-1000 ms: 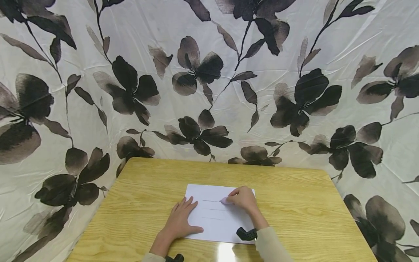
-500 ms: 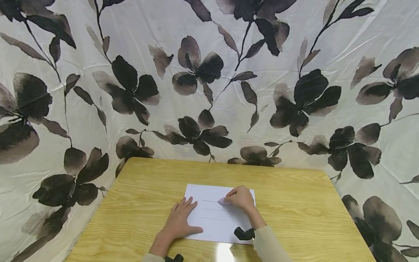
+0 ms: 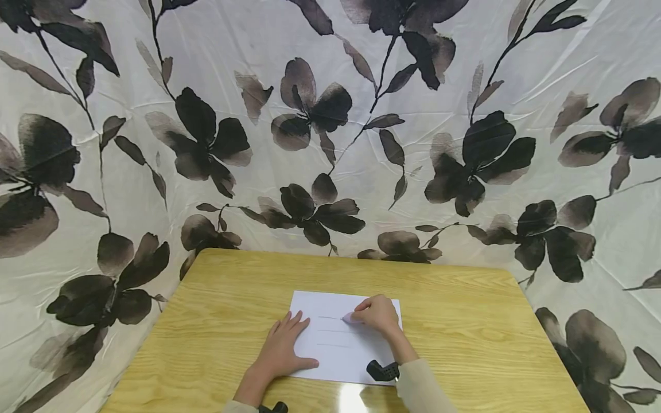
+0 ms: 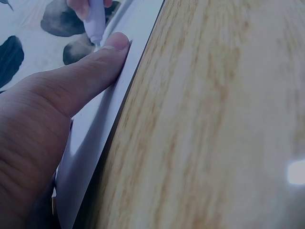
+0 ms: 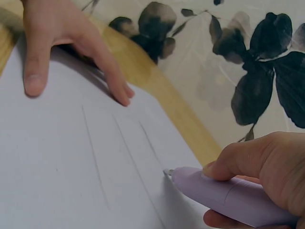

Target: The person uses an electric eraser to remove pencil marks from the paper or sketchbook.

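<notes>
A sheet of white paper point(image 3: 335, 366) lies on the table, bearing three thin pencil lines stacked one above another. My left hand point(image 3: 283, 349) rests spread on its left side, and in the left wrist view the thumb point(image 4: 97, 59) presses near the sheet's edge. My right hand point(image 3: 380, 315) grips a lilac, pen-shaped electric eraser point(image 5: 228, 194) between thumb and fingers. Its small pale tip is at the right end of the top line point(image 3: 327, 317), which is shorter than the two below. The eraser's rear end is hidden in the palm.
The wooden table point(image 3: 465, 332) extends on both sides of the paper and beyond it. Behind it hangs a white cloth point(image 3: 403, 189) printed with dark flowers. A black wrist device point(image 3: 382, 370) sits at the right cuff, over the paper's lower right corner.
The eraser tip has moved slightly left along the top line, and that line has become shorter at its right end. My left hand has stayed in place on the paper.
</notes>
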`<act>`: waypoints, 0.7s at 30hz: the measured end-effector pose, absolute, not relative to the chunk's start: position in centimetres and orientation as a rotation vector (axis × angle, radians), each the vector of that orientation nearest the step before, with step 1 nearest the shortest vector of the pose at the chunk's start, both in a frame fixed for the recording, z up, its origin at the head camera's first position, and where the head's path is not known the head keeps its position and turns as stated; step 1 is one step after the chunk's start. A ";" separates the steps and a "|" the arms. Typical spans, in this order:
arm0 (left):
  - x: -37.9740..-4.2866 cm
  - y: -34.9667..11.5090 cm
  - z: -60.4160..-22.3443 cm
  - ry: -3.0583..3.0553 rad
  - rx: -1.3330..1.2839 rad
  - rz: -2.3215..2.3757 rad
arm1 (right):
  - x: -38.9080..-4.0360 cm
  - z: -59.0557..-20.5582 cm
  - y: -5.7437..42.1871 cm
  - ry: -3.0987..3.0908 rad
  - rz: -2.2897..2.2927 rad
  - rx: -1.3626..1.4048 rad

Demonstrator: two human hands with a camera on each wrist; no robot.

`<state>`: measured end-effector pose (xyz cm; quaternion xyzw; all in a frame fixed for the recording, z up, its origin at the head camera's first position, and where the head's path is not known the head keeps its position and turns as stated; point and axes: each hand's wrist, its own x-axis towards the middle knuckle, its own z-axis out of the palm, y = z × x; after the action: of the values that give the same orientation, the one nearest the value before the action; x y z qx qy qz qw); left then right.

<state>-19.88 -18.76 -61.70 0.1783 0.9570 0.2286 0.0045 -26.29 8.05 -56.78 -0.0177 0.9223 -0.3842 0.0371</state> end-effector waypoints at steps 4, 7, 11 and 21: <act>-19.8 -18.7 -61.8 2.988 0.554 0.717 | -26.4 -57.1 7.4 2.825 -1.198 -0.083; -19.8 -18.7 -61.7 2.988 0.554 0.715 | -26.4 -57.1 7.3 2.823 -1.190 -0.083; -19.7 -18.9 -61.4 3.013 0.560 0.723 | -26.2 -56.7 7.6 2.824 -1.175 -0.069; -19.8 -18.9 -61.3 2.983 0.540 0.718 | -26.2 -56.7 7.0 2.825 -1.186 -0.106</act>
<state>-19.78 -18.93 -61.35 0.1733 0.9575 0.2304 0.0134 -26.20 6.98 -56.66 -0.0345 0.9209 -0.3865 0.0381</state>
